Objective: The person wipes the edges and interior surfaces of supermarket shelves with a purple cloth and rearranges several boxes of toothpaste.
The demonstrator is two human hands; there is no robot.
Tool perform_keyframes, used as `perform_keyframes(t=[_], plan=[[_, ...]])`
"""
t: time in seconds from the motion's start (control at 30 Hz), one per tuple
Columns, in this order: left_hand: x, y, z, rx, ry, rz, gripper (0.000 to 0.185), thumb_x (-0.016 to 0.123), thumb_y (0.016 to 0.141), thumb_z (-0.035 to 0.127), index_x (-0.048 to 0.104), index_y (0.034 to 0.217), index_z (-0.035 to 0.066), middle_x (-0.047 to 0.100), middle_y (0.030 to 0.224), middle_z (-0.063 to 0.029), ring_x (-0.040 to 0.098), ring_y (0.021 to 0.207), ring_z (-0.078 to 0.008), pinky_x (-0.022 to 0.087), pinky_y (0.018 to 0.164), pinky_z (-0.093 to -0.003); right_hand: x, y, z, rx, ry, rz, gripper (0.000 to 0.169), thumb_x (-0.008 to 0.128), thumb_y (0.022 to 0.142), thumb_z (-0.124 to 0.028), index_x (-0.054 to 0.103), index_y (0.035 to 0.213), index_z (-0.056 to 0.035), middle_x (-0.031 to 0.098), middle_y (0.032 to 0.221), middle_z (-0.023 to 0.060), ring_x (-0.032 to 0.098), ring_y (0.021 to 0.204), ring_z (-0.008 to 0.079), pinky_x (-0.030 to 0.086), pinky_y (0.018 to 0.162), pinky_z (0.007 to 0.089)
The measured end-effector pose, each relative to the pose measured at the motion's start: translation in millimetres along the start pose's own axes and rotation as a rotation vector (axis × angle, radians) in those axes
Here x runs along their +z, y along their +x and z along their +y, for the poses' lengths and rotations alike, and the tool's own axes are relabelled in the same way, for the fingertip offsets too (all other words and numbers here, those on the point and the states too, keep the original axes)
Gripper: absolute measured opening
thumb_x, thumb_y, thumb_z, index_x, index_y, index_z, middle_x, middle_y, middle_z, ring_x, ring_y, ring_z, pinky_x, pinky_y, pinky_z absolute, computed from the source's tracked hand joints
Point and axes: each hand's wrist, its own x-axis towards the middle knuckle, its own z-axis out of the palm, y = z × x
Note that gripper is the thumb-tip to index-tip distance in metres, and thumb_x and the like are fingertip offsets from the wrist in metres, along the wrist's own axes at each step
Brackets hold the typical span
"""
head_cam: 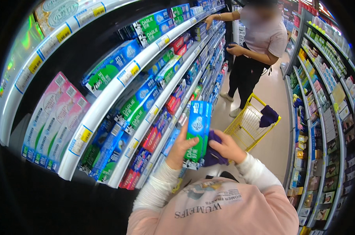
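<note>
My left hand (180, 147) holds blue-and-green Darlie toothpaste boxes (198, 126) upright in front of my chest, its thumb across the front face. To the right of them, my right hand (229, 147) grips a purple cloth (215, 155), which lies close against the boxes' side. The cloth's lower part hangs beneath my fingers. More Darlie toothpaste boxes (130, 108) are stacked on the shelves to the left, and a larger Darlie box (112, 67) sits on a higher shelf.
Curved white shelf edges (104, 111) with price tags run along the left. A person (259, 38) stands farther up the aisle, one hand at the shelf. Beside them is a yellow wire shopping cart (245, 126) with a purple cloth over its rim. Stocked shelves (315, 105) line the right.
</note>
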Motion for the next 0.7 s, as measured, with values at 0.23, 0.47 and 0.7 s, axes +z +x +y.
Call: perform_keyframes(t=[0.23,0.47,0.7], plan=[[-3,10,49,0.011,0.279,-0.061,0.077,0.061,0.08,0.015,0.017,0.142,0.004,0.028,0.141,-0.0122,0.029,0.129,-0.0211,0.025,0.104,-0.0312,9,51,0,-0.146,0.206,-0.167,0.066,0.06,0.082,-0.045,0.045,0.121,0.0061,0.057,0.11,0.0161,0.053,0.103,0.0196,0.042,0.088,0.0317],[-20,43,59,-0.051,0.525,0.114,0.07,0.057,0.086,0.023,0.019,0.143,0.007,0.034,0.138,-0.011,0.034,0.125,-0.0189,0.027,0.101,-0.0292,11,99,-1,0.017,0.407,-0.293,0.056,0.052,0.089,-0.042,0.045,0.118,0.0057,0.056,0.109,0.0137,0.053,0.097,0.0196,0.043,0.085,0.0323],[1,55,110,-0.052,0.518,0.113,0.085,0.072,0.072,0.022,0.024,0.14,0.004,0.032,0.14,-0.0138,0.033,0.128,-0.0233,0.025,0.104,-0.0316,-6,127,-29,-0.29,0.247,-0.371,0.052,0.051,0.089,-0.041,0.047,0.121,0.0006,0.054,0.116,0.0106,0.05,0.107,0.019,0.039,0.092,0.032]])
